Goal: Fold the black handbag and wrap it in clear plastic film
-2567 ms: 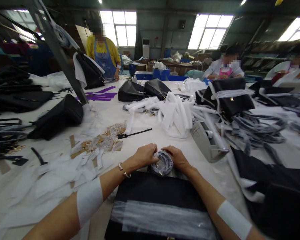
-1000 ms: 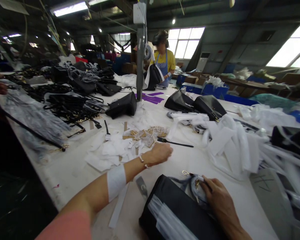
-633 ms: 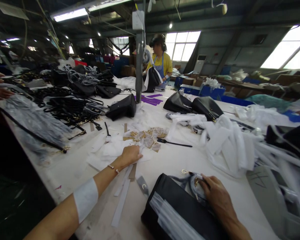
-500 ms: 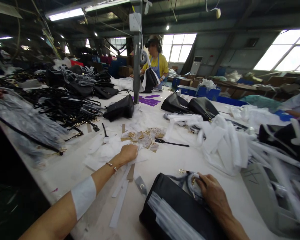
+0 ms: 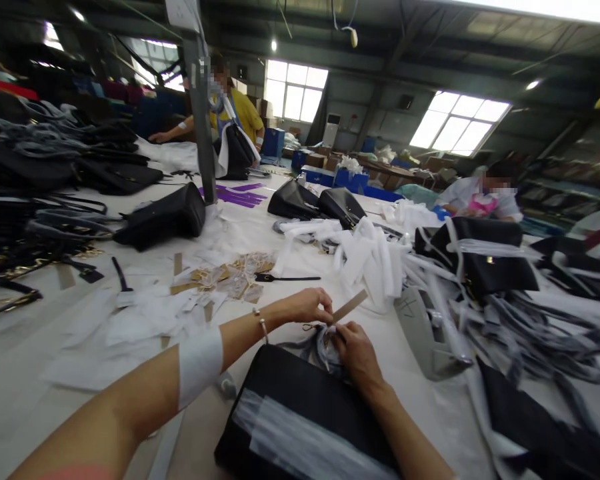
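A black handbag lies at the bottom centre, with clear plastic wrapping over its front. My left hand is closed in a pinch at the lower end of a thin tan strip that points up to the right. Just beside it, my right hand has its fingers closed on the bag's grey-wrapped strap. A small gold clasp shows beneath my left fingers. The two hands nearly touch, and their fingertips partly hide the strip's lower end.
Left of my hands lie tan tags with strings and white sheets. White wrapping rolls and a grey stand are to the right. More black bags surround a metal post. Two co-workers are beyond.
My left hand has moved right from the pile of tags and sheets to the bag's strap, bringing a tan strip. My right hand stays at the strap. The view has turned right.
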Action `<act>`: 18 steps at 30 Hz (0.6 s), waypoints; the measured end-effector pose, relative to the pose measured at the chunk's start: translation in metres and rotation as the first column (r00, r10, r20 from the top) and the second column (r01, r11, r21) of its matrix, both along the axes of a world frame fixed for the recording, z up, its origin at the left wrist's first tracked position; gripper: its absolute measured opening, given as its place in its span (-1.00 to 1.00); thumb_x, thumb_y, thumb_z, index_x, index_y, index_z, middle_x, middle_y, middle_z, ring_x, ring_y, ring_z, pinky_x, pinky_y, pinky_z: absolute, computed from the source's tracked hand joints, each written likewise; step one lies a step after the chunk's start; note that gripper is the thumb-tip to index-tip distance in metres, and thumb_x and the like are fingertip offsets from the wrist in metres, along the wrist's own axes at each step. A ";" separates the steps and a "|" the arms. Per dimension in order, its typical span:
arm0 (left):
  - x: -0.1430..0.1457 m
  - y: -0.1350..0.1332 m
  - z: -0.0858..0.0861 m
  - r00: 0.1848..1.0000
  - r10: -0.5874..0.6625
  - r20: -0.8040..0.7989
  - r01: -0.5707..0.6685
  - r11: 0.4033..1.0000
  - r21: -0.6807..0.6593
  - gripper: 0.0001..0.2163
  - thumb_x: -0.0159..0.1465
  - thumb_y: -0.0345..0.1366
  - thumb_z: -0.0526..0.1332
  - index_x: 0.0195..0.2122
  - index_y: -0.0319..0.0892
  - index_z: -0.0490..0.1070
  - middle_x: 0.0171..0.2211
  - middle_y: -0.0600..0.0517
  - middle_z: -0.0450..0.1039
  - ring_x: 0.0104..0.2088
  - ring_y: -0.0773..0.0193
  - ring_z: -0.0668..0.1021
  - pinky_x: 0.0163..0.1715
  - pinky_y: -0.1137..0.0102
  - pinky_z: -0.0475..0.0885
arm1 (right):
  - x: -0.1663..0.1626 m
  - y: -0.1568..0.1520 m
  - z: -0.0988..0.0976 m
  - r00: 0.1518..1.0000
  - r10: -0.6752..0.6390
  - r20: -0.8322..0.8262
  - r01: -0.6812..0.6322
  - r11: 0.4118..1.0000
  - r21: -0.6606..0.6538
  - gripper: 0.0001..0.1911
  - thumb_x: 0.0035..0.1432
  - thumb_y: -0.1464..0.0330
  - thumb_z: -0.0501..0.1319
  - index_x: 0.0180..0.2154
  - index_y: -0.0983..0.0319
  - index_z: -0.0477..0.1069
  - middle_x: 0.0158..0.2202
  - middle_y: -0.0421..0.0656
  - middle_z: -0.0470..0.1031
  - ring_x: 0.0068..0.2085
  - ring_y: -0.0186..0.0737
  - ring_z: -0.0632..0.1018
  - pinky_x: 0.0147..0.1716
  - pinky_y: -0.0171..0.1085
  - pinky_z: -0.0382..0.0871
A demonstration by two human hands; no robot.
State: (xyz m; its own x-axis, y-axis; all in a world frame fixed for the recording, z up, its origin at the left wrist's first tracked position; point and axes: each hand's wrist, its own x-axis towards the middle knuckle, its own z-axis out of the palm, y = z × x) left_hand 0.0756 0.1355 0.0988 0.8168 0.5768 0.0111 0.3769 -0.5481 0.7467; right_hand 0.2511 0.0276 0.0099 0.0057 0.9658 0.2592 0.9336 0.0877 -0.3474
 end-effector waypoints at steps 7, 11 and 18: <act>0.037 -0.007 -0.051 0.980 -0.026 -0.199 0.024 1.000 -0.014 -0.86 0.07 -0.31 0.27 -0.38 -0.16 0.60 -0.46 0.04 0.54 -0.44 0.26 0.50 -0.39 0.46 0.34 | 0.003 0.001 0.005 0.992 -0.012 -0.128 0.004 0.998 -0.060 -0.72 0.13 0.46 0.19 -0.11 0.19 0.55 -0.12 -0.03 0.55 -0.04 -0.04 0.50 -0.04 -0.19 0.38; 0.035 -0.012 -0.055 0.972 -0.004 -0.233 0.007 1.000 0.012 -0.83 0.12 -0.25 0.21 -0.40 -0.17 0.59 -0.48 0.04 0.53 -0.47 0.26 0.47 -0.44 0.46 0.29 | 0.012 -0.001 0.013 0.945 0.014 -0.327 -0.056 0.991 -0.121 -0.55 0.07 0.43 0.22 0.04 0.13 0.46 0.02 -0.08 0.52 0.04 -0.05 0.49 0.01 -0.15 0.37; 0.035 -0.014 -0.056 0.976 0.019 -0.215 -0.002 0.997 0.078 -0.81 0.18 -0.26 0.16 -0.39 -0.20 0.54 -0.41 0.00 0.52 -0.41 0.26 0.48 -0.43 0.46 0.28 | 0.014 -0.004 0.030 0.854 -0.099 -0.511 0.058 0.994 -0.095 -0.75 0.12 0.20 0.20 -0.26 0.18 0.58 -0.25 -0.09 0.59 -0.19 -0.09 0.55 -0.16 -0.16 0.38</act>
